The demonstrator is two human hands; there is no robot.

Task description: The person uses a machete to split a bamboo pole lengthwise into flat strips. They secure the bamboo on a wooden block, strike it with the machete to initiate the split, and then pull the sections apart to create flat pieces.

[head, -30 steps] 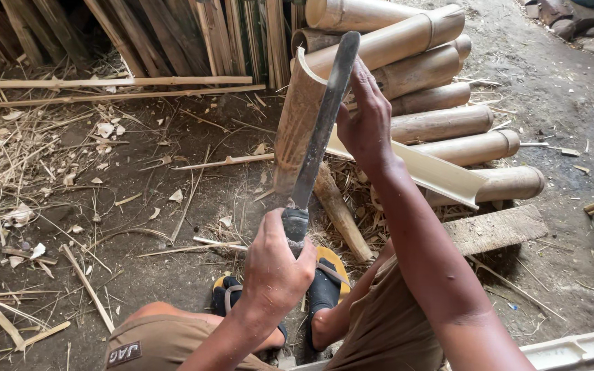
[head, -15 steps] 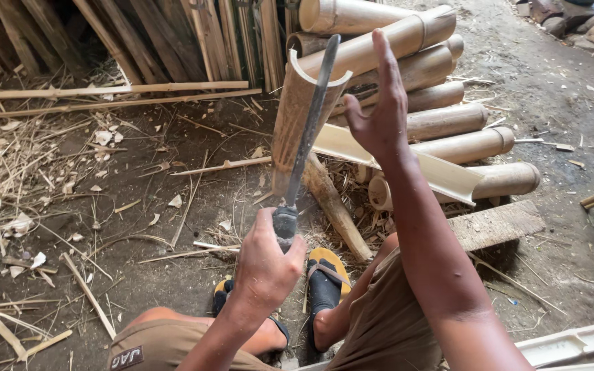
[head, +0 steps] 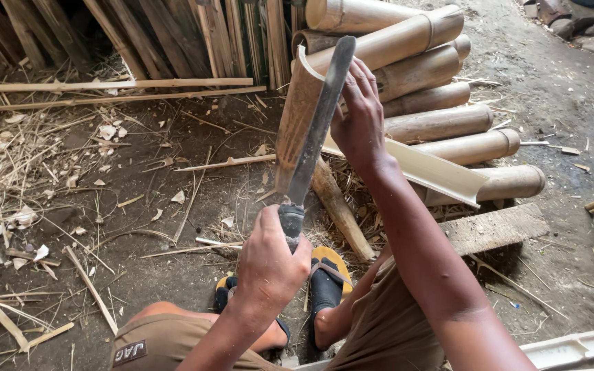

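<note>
My left hand [head: 269,264] grips the dark handle of a long knife [head: 319,120], whose blade points up and away from me. The blade stands against the edge of an upright split bamboo piece [head: 295,117] that rests on the ground in front of my sandalled feet [head: 324,282]. My right hand [head: 360,127] lies on the upper part of the blade, fingers curled over its back near the tip. The blade's edge where it meets the bamboo is hidden.
A stack of round bamboo sections [head: 441,124] lies right behind the piece, with a pale split half [head: 434,172] leaning across it. A wooden plank [head: 496,227] lies to the right. Bamboo slats [head: 173,34] stand at the back; chips and splinters [head: 29,220] litter the dirt floor on the left.
Half a second ago my right hand was lifted with fingers spread above the blade; now it is back down on the blade. The knife and bamboo piece stay nearly in place.
</note>
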